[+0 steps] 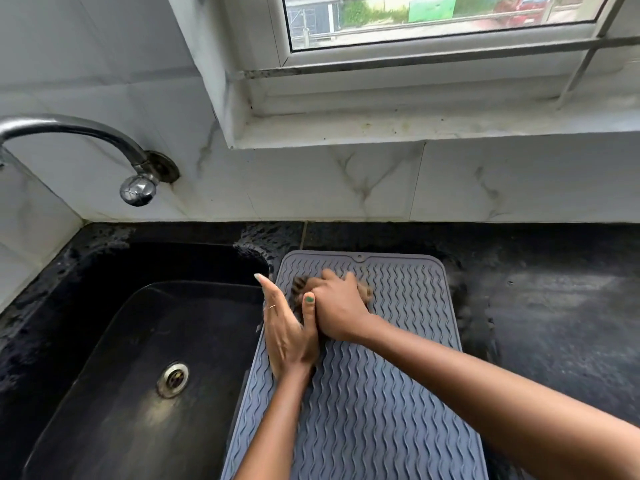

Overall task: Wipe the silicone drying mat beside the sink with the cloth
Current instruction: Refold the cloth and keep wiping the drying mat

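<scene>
A grey silicone drying mat [381,393] with wavy ridges lies on the black counter just right of the sink. My right hand [337,308] presses a brown, dark-striped cloth [300,285] onto the mat's upper left part; most of the cloth is hidden under the hand. My left hand [287,332] lies flat with straight fingers along the mat's left edge, its thumb touching the right hand. It holds nothing.
A black sink [114,341] with a metal drain [173,379] fills the left. A chrome tap [104,143] juts from the tiled wall above it. Black counter [554,323] extends right of the mat. A window sill [415,129] runs above.
</scene>
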